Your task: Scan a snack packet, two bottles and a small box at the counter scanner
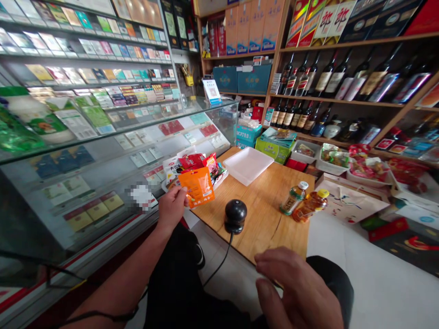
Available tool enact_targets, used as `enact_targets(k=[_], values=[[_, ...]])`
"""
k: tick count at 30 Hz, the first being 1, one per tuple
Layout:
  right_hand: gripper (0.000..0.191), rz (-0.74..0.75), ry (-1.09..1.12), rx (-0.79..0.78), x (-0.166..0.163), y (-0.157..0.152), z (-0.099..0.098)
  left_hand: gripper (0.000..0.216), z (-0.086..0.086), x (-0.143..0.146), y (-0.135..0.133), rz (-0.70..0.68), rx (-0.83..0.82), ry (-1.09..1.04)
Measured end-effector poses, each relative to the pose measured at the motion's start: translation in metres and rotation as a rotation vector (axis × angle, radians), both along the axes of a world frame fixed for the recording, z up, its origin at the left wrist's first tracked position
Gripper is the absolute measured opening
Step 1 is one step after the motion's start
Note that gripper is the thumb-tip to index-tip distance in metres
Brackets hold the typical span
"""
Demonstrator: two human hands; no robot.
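Supporting desk (pixel 260 210): one, wooden
White tray (pixel 247 165), desk's far end: one
Bottles (pixel 305 208): two, desk's right side
Right grip (pixel 291 278): half-open, nothing visible inside
Left grip (pixel 175 201): pinching one orange packet (pixel 199 188), in front of packet pile (pixel 192 161)
Corded black device (pixel 235 214): one, near edge

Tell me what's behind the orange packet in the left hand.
Behind the orange packet, a red packet and a white packet with dark lettering show among others. The orange packet hides part of the pile; whatever lies directly behind it cannot be seen.
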State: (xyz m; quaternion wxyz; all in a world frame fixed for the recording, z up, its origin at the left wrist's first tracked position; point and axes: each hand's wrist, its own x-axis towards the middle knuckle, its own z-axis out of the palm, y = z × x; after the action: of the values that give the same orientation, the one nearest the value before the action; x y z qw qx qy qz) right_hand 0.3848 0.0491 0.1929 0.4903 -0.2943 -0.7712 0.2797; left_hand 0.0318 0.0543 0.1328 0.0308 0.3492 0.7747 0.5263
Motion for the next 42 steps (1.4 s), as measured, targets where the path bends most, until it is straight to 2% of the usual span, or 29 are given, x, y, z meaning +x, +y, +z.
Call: enact_targets(k=[2, 4, 8, 11, 14, 18, 22, 26, 30, 34, 39, 42], values=[[0.017, 0.067, 0.015, -0.021, -0.013, 0.021, 0.008, 0.036, 0.007, 0.009, 0.0, -0.061, 0.011, -0.034], [0.008, 0.011, -0.002, -0.1, -0.02, 0.04, 0.006, 0.036, 0.012, 0.021, 0.0, -0.122, 0.019, -0.065], [0.015, -0.036, -0.041, -0.312, -0.025, 0.064, -0.021, 0.034, 0.018, 0.049, 0.0, -0.222, -0.001, -0.132], [0.022, -0.018, -0.028, -0.409, -0.024, 0.07, -0.042, 0.035, 0.02, 0.073, 0.001, -0.317, -0.04, -0.198], [0.029, 0.02, 0.021, -0.505, -0.021, 0.07, -0.054, 0.037, 0.02, 0.098, 0.002, -0.431, -0.082, -0.256], [0.018, 0.044, 0.034, -0.603, -0.012, 0.069, -0.064, 0.038, 0.017, 0.123, 0.005, -0.544, -0.128, -0.281], [0.023, -0.033, 0.003, -0.572, 0.0, 0.071, -0.071, 0.037, 0.01, 0.135, 0.01, -0.629, -0.122, -0.322], [0.023, -0.1, -0.007, -0.514, 0.006, 0.075, -0.069, 0.027, 0.003, 0.138, 0.018, -0.7, -0.175, -0.367], [0.022, -0.155, -0.027, -0.475, 0.008, 0.08, -0.061, 0.024, 0.004, 0.14, 0.026, -0.766, -0.279, -0.258], [0.022, -0.152, 0.005, -0.465, 0.008, 0.088, -0.059, 0.027, 0.009, 0.141, 0.035, -0.755, -0.284, -0.172], [0.02, -0.127, 0.045, -0.495, 0.001, 0.096, -0.061, 0.029, 0.005, 0.133, 0.043, -0.747, -0.239, -0.162], [0.018, -0.101, 0.019, -0.457, -0.008, 0.1, -0.054, 0.028, 0.005, 0.126, 0.043, -0.713, -0.226, -0.129]])
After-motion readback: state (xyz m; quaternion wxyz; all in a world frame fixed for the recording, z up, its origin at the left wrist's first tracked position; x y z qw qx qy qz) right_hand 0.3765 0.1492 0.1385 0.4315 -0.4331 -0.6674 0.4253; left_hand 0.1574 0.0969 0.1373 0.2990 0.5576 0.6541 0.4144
